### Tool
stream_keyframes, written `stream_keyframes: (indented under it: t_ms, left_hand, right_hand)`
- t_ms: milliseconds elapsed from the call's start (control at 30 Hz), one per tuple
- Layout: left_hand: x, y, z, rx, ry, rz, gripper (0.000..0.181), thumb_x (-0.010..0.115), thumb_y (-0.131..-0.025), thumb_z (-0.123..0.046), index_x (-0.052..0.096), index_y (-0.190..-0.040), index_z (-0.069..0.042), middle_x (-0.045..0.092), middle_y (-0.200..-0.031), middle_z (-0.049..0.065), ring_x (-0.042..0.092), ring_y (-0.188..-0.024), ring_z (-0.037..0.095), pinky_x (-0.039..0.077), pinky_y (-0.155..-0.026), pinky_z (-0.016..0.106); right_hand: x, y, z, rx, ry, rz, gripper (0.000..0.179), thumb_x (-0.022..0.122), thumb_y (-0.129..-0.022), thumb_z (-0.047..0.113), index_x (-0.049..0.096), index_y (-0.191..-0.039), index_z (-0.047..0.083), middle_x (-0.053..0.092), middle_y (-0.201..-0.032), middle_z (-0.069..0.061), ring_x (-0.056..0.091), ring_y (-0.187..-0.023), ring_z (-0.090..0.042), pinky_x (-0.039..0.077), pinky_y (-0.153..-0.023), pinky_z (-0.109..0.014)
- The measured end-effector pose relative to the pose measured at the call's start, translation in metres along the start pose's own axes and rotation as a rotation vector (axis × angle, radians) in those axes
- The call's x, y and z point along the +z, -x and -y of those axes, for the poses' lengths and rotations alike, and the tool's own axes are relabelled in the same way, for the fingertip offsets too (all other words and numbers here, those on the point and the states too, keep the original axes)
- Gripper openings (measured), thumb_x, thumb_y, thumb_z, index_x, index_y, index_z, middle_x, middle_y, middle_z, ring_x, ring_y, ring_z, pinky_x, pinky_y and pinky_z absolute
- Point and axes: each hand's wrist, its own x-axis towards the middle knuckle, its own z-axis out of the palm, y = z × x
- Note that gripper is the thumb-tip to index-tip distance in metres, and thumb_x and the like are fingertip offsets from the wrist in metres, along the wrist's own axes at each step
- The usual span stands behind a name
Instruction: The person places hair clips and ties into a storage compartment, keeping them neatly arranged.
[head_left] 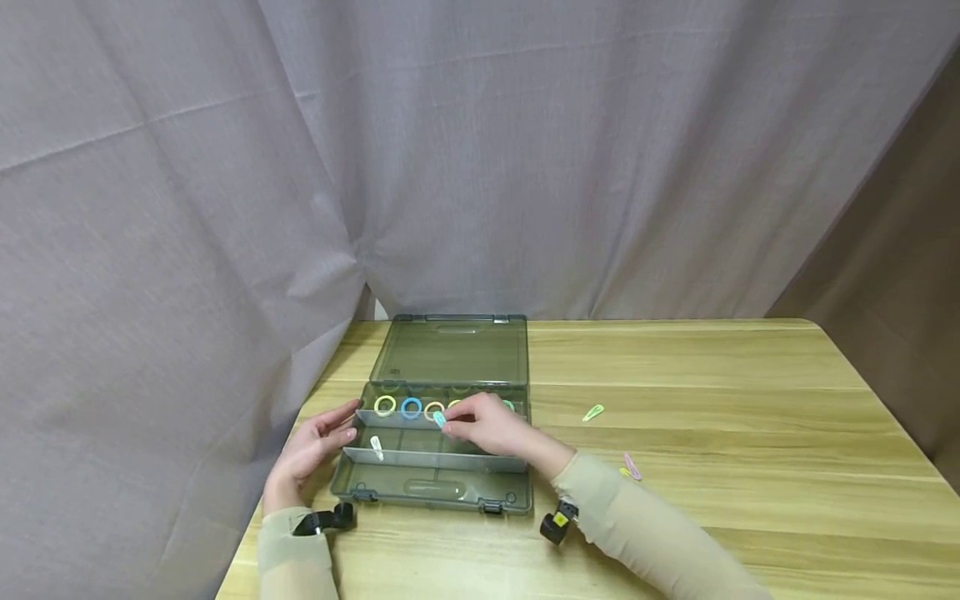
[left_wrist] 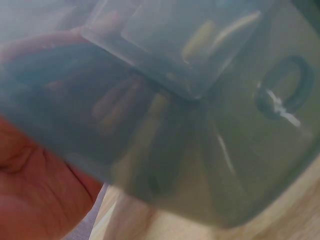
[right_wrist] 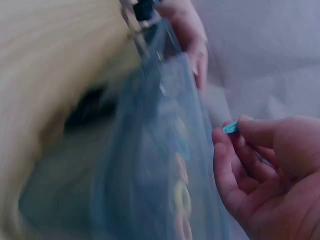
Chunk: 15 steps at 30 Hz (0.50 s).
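A translucent green compartment box [head_left: 431,500] lies on the table with its lid [head_left: 450,350] folded back. My left hand [head_left: 311,450] rests against the box's left side, thumb and fingertips touching its edge. Between thumb and fingers of my right hand [head_left: 495,423], a turquoise snap hair clip [head_left: 439,419] is pinched above the middle row; the right wrist view shows this clip [right_wrist: 231,127] too. A white hair clip [head_left: 377,447] is in the middle row's left part. The back row holds several ring-shaped hair ties, including a yellow one [head_left: 385,406] and a blue one [head_left: 411,407].
Right of the box, a green hair clip [head_left: 593,412], a pink one [head_left: 632,466] and a partly covered yellow one [head_left: 624,472] lie on the wooden table [head_left: 720,392]. A grey curtain [head_left: 480,167] hangs behind and to the left.
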Motion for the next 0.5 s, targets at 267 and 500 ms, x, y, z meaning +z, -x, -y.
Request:
stream_keyframes:
  t_ms: [267,500]
  left_hand:
    - [0.001,-0.004,-0.001,-0.004,0.013,0.003,0.06,0.066,-0.103,0.001,0.042,-0.157,0.011,0.038,-0.164,0.027,0.038,-0.148,0.045,0.044,-0.104,0.013]
    - [0.001,-0.004,0.001,-0.002,0.028,0.008,0.06,0.064,-0.103,0.003,0.04,-0.157,0.014,0.038,-0.163,0.029,0.037,-0.148,0.047,0.045,-0.104,0.014]
  right_hand:
    - [0.047,-0.032,0.019,0.054,0.126,-0.029,0.01,0.08,-0.097,0.017,0.087,-0.102,0.011,0.079,-0.092,0.006,0.062,-0.076,0.001,0.052,-0.072,-0.021]
    - [0.068,-0.045,0.024,0.175,0.108,-0.026,0.011,0.082,-0.095,0.016,0.087,-0.103,0.01,0.082,-0.098,0.002,0.068,-0.087,-0.006,0.055,-0.083,-0.024]
